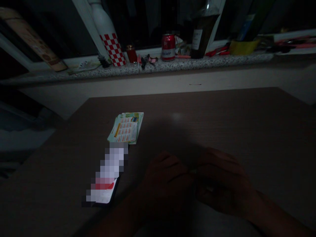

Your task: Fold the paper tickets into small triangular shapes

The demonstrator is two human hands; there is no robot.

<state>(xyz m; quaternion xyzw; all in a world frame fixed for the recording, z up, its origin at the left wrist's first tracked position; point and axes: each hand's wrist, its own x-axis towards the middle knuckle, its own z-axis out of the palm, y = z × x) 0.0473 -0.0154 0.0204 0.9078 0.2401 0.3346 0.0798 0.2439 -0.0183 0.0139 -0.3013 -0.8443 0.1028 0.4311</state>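
Low over the front of the table, in deep shadow, are my left hand [166, 174] and my right hand [223, 174], close together with fingers curled in. A small pale bit of something [193, 171] shows between the two hands, too dark to name. What each hand grips, if anything, is hidden. Left of my left hand lies a phone [107, 194] with its screen lit and mostly blurred out. Just beyond the phone rests a stack of printed cards [127, 128], the top one bearing rows of small orange print.
The brown wooden table [234, 112] meets a white wall below a granite windowsill [148, 70]. Along the sill stand a red-and-white checkered bottle [112, 42], a red can [168, 47], a dark bottle [199, 39], a yellow container [243, 47] and a tall patterned tube [37, 41].
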